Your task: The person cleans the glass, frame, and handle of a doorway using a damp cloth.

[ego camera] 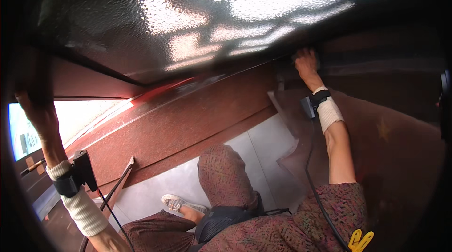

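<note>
A large dark panel with a pebbled, shiny surface (pixel 226 15) fills the top of the view and reflects bright light. At its lower right edge is my right hand (pixel 306 63), with the fingers curled and slightly blurred. Shadow there hides whether they grip the panel or only rest against it. On the far left my left hand (pixel 30 105) reaches up beside a dark frame part (pixel 39 75). Its fingers are lost in the dark, so their hold cannot be made out. Below the panel runs a reddish-brown stone ledge (pixel 197 111).
A bright opening (pixel 95 114) shows at left, below the panel. Dark brown sheeting (pixel 381 153) with a star mark hangs at right. Cables run from wrist-worn devices (pixel 83 171) along both arms. Grey floor tiles (pixel 261 149) lie under my legs; yellow clips (pixel 360 240) sit at bottom right.
</note>
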`<act>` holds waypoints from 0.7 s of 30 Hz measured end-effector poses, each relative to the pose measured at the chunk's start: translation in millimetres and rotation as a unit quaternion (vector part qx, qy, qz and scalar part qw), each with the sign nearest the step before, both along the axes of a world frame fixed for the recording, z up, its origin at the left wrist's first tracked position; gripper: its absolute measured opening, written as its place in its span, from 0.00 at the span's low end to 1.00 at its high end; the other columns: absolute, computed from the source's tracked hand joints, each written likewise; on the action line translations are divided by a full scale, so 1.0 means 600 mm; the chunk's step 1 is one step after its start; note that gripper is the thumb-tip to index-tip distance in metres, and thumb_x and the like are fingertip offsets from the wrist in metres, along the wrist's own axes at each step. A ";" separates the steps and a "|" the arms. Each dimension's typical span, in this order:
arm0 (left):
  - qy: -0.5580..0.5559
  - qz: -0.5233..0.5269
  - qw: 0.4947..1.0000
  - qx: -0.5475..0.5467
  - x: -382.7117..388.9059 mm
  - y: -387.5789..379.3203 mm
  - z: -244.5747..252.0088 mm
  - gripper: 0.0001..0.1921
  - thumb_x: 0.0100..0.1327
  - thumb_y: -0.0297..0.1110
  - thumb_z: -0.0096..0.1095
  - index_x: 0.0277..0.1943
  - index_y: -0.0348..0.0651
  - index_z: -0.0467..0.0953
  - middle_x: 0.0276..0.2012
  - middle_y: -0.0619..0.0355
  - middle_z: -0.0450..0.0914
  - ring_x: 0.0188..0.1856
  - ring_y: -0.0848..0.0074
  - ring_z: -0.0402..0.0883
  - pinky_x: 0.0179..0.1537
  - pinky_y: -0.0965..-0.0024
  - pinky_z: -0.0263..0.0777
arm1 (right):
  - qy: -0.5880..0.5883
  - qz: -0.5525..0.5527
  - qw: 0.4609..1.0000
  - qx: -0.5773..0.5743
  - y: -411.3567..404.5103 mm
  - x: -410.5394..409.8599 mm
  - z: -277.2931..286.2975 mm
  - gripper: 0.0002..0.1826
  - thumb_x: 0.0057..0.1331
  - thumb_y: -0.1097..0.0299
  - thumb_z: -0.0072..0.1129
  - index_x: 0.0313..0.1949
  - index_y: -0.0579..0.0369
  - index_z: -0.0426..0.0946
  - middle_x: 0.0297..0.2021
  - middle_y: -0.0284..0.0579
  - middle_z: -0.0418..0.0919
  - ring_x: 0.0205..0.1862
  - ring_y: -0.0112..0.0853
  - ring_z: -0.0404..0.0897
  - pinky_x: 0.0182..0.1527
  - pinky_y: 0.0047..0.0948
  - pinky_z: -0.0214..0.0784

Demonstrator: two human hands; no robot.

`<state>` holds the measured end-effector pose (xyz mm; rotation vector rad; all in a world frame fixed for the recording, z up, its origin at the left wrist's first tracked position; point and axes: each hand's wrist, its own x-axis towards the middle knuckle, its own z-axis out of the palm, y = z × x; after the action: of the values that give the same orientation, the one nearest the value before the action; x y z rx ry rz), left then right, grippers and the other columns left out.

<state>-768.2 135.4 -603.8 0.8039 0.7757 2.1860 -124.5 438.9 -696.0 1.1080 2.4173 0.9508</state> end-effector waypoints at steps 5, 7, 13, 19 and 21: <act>0.099 0.189 0.972 -0.100 0.020 0.005 0.034 0.27 0.67 0.48 0.45 0.61 0.39 0.60 0.60 0.54 0.64 0.61 0.70 0.63 0.64 0.67 0.52 | 0.042 0.013 0.994 0.105 -0.050 -0.010 0.117 0.08 0.49 0.66 0.54 0.28 0.51 0.81 0.37 0.39 0.74 0.49 0.37 0.66 0.56 0.42 0.53; 0.099 0.206 0.968 -0.107 0.046 0.021 0.045 0.29 0.66 0.50 0.45 0.61 0.36 0.59 0.61 0.53 0.63 0.63 0.70 0.61 0.65 0.68 0.50 | 0.041 0.020 0.990 0.130 -0.069 -0.005 0.178 0.09 0.50 0.67 0.53 0.29 0.52 0.80 0.36 0.40 0.74 0.47 0.38 0.67 0.53 0.41 0.56; 0.145 0.197 0.962 -0.119 0.014 0.048 0.027 0.32 0.65 0.52 0.47 0.62 0.34 0.59 0.61 0.51 0.62 0.63 0.70 0.60 0.65 0.68 0.48 | 0.127 0.036 0.920 0.369 -0.123 0.010 0.357 0.08 0.48 0.71 0.56 0.31 0.55 0.77 0.34 0.39 0.73 0.38 0.38 0.68 0.38 0.39 0.57; 0.196 0.182 0.957 -0.112 -0.006 0.030 0.008 0.32 0.66 0.52 0.45 0.63 0.35 0.56 0.62 0.51 0.60 0.64 0.69 0.58 0.65 0.67 0.46 | 0.124 0.015 0.834 0.538 -0.161 0.056 0.514 0.14 0.46 0.68 0.59 0.36 0.48 0.76 0.37 0.37 0.71 0.38 0.38 0.67 0.37 0.39 0.56; 0.191 0.192 0.957 -0.103 -0.007 0.031 0.013 0.32 0.65 0.52 0.45 0.64 0.35 0.55 0.63 0.51 0.59 0.64 0.69 0.57 0.65 0.67 0.46 | 0.075 -0.021 0.835 0.545 -0.122 0.090 0.504 0.22 0.51 0.65 0.54 0.48 0.50 0.70 0.46 0.43 0.68 0.42 0.40 0.66 0.39 0.41 0.57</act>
<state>-772.7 154.2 -595.9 1.0539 1.4323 2.2513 -70.5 365.5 -393.8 1.5579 1.8210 2.4317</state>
